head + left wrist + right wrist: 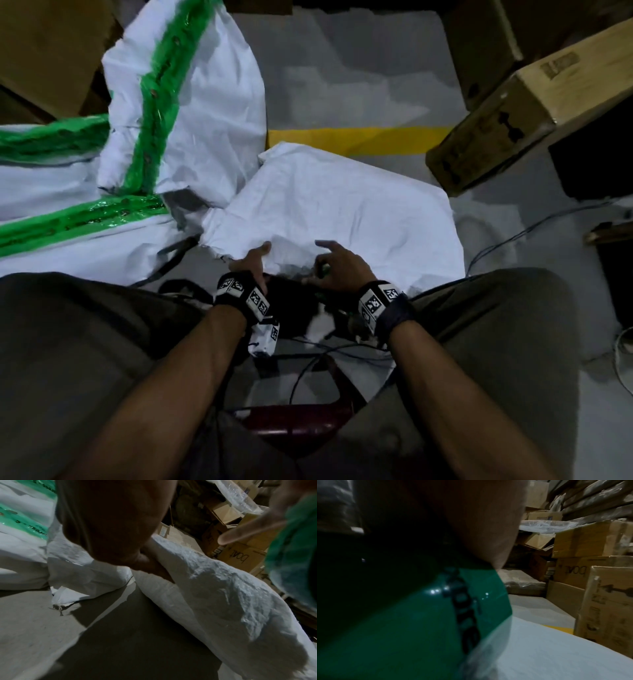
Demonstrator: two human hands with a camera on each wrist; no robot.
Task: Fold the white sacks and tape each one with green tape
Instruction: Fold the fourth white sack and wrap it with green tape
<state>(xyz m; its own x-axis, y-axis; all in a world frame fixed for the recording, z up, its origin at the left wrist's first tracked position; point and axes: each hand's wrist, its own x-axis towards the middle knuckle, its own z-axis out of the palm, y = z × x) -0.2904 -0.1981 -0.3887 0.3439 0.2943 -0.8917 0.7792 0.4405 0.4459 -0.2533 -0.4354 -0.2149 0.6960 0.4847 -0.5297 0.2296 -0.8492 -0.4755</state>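
Observation:
An untaped white sack lies crumpled on the floor in front of my knees. My left hand grips its near edge, thumb on top; the left wrist view shows the fingers pinching the fold of the sack. My right hand hovers over the same edge and holds a green tape roll, forefinger stretched out. The roll fills the right wrist view above the sack, and it also shows in the left wrist view. Taped sacks with green tape strips lie at left.
Cardboard boxes crowd the right and far side, stacked high in the right wrist view. A yellow floor line runs beyond the sack. Cables trail on the grey floor at right. A dark red stool is under me.

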